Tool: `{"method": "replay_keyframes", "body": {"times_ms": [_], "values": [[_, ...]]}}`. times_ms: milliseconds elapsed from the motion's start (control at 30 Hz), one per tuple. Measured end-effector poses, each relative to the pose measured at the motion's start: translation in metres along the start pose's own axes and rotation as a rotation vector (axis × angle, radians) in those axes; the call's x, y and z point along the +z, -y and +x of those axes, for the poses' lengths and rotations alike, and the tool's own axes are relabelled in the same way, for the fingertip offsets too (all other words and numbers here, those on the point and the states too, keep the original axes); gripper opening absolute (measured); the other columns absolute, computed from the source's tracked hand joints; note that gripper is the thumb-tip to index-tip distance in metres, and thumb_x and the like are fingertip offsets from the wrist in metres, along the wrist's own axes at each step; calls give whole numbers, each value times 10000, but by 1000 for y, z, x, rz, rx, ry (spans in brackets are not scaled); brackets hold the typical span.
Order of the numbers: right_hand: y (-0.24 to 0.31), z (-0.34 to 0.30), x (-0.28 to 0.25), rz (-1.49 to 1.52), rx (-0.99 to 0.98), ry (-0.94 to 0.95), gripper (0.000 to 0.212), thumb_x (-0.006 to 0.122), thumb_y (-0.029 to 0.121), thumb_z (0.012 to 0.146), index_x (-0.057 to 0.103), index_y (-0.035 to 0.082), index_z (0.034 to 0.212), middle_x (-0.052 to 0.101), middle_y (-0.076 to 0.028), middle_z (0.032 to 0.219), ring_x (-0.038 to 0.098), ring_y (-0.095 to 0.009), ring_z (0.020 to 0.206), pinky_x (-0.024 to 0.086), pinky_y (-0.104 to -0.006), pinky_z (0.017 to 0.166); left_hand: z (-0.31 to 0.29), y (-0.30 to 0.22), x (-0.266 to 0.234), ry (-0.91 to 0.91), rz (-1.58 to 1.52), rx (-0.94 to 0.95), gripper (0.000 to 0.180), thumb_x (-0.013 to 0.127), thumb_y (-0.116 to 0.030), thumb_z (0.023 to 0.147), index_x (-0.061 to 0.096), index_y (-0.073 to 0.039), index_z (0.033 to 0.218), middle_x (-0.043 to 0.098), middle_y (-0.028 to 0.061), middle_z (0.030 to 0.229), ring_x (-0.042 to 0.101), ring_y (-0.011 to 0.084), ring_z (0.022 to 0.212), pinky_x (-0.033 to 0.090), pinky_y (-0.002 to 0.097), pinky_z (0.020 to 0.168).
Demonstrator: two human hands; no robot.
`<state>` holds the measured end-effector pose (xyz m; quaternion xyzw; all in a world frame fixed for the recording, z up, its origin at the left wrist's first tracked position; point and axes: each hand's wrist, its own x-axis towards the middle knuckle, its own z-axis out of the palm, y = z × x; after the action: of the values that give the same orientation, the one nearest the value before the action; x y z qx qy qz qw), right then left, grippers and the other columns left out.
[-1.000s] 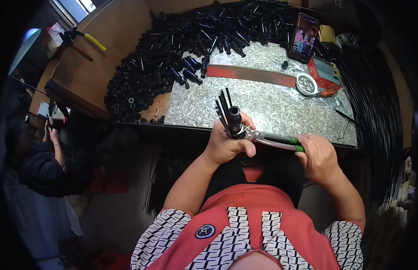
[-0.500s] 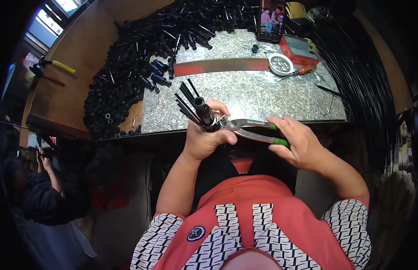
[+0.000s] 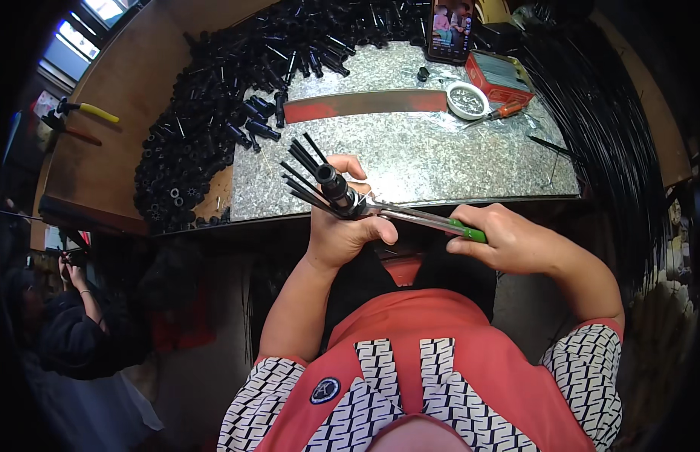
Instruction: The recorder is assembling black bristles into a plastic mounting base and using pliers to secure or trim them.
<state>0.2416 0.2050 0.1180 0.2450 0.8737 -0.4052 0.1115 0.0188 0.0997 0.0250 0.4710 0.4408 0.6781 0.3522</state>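
Since half a second ago the hands have barely shifted. The left hand [image 3: 342,226] clasps a black tube with rods [image 3: 329,183] above the metal-topped bench's [image 3: 440,162] near edge; the right hand [image 3: 508,237] squeezes green-handled pliers [image 3: 418,217] onto it. Black tubes [image 3: 214,113] are heaped beyond.

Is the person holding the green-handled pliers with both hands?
No, only the right hand holds the green-handled pliers; the left hand grips a black tube with thin rods.

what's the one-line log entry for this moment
left hand: holds black tube with rods | right hand: grips green-handled pliers, jaws at tube | surface: metal-topped bench
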Motion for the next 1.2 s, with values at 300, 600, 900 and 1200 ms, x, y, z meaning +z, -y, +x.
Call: {"method": "replay_keyframes", "body": {"times_ms": [300,600,900,1200], "values": [[-25,2,20,-139,-213,-331,273,747,131,783,523,27,900,566,-156,732,579,-352,654,446,-414,571,2,-11,7,-49,-276,-86,805,887,-437,511,332,-93,982,356,-97,639,352,4,573,266,182,506],[-17,-28,0,-684,-269,-544,368,746,170,723,553,21,998,527,-110,773,583,-293,679,471,-388,585,2,-3,4,155,-202,-152,854,959,-378,396,333,-138,925,328,-101,688,299,2,605,212,181,513],[-12,-31,-5,-886,-321,-579,235,603,260,841,532,43,890,491,-83,696,569,-225,592,462,-353,517,-3,-1,14,203,-193,-151,784,970,-253,478,304,-148,878,326,-85,656,322,10,562,232,190,485],[-4,-36,-7,-894,-334,-606,289,624,297,837,554,30,923,490,-78,703,554,-221,600,453,-339,532,-7,-2,8,127,-317,-163,799,961,-261,473,300,-138,906,330,-86,647,311,0,561,227,184,484]]}}
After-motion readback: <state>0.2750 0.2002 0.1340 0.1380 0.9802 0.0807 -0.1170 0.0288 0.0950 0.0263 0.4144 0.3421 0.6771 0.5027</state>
